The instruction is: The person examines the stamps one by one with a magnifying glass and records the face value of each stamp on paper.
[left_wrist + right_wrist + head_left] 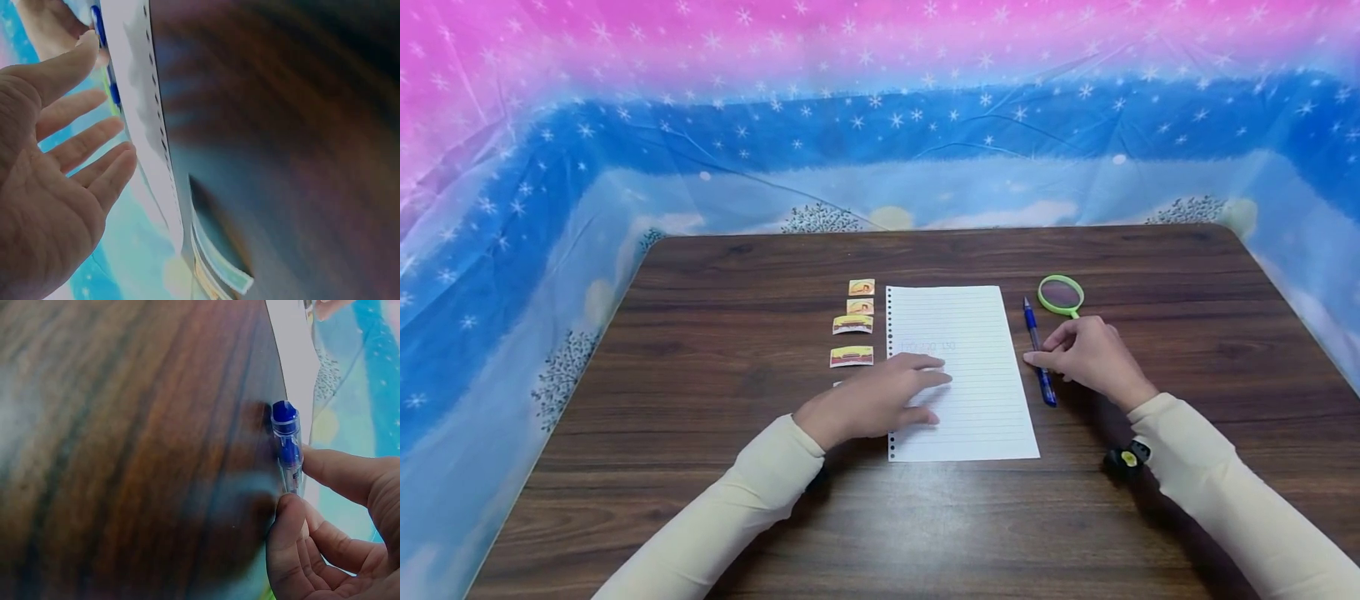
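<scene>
A lined loose-leaf sheet (970,417) with punched holes down its left edge lies on the table, faint handwriting near its middle. My left hand (887,396) is over the sheet's left side, fingers spread and holding nothing; the left wrist view shows its palm (50,212) side-on. Right of the sheet lies a blue pen (1047,390), tip pointing away from me. My right hand (1093,358) pinches the pen's middle between thumb and fingers. In the right wrist view the pen's blue end (285,412) shows beside the thumb (340,475).
A green-rimmed magnifying glass (1061,294) lies beyond my right hand, its handle partly hidden. Several small yellow printed paper pieces (852,357) form a column left of the sheet; the nearest is mostly covered by my left hand. A dark wooden table (700,350) bears everything, with a snowflake-patterned cloth (880,125) behind.
</scene>
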`<state>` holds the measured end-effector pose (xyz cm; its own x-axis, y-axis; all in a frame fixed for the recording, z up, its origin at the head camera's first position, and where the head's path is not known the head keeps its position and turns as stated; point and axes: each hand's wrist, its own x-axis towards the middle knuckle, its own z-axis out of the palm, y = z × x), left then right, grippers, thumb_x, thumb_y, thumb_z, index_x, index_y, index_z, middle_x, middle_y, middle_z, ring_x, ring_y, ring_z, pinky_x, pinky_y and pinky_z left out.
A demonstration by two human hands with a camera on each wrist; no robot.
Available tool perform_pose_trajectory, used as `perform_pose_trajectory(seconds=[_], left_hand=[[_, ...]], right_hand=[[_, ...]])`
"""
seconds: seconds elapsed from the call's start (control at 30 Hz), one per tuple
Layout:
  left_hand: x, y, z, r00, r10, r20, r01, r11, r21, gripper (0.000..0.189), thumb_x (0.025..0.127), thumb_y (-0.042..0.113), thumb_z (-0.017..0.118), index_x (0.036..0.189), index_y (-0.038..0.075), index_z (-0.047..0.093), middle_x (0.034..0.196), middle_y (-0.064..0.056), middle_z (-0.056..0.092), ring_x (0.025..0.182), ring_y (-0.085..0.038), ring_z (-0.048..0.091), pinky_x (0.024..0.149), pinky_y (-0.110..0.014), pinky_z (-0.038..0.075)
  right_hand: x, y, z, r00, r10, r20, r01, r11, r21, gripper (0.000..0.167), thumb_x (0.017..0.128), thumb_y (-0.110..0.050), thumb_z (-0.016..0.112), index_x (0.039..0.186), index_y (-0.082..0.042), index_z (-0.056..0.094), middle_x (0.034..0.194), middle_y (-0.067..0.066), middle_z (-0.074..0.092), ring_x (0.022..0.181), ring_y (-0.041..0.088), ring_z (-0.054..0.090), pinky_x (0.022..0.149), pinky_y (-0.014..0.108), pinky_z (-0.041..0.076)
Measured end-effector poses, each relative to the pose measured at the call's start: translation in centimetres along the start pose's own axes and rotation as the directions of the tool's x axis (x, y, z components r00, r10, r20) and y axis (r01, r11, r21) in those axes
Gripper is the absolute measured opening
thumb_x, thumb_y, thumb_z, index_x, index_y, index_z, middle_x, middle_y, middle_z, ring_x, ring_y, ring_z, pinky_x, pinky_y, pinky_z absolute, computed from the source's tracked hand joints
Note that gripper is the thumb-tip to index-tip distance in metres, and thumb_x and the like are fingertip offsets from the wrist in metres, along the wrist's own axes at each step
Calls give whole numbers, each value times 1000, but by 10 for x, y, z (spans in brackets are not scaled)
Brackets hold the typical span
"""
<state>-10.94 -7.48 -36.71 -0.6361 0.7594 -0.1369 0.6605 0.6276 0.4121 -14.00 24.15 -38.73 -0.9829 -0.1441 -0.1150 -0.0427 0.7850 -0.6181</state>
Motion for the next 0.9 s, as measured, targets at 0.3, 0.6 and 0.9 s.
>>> perform_pose_trajectory(seconds=[0.3,0.6,0.9], left_hand=[[4,6,11,999,-3,43,2,999,34,54,93,29,76,141,9,60,153,-12,48,144,-24,40,116,-34,34],[3,8,11,999,-20,44,17,998,52,54,93,29,76,141,10,61,154,-10,48,145,-24,39,116,-35,34],[4,8,12,999,-26,47,23,999,47,54,92,29,77,141,10,61,154,-9,47,145,-24,38,117,-35,33]], right_hand=[[1,2,1,1000,3,6,-3,1000,12,26,89,-26,78,90,0,73,72,4,69,59,17,65,54,35,52],[2,1,-1,999,38,8,-38,997,62,22,90,-20,74,88,1,74,74,5,72,62,17,68,57,34,56],[2,6,-4,998,57,-2,-56,990,127,24,92,-19,71,95,5,74,77,9,69,66,20,63,58,34,52]])
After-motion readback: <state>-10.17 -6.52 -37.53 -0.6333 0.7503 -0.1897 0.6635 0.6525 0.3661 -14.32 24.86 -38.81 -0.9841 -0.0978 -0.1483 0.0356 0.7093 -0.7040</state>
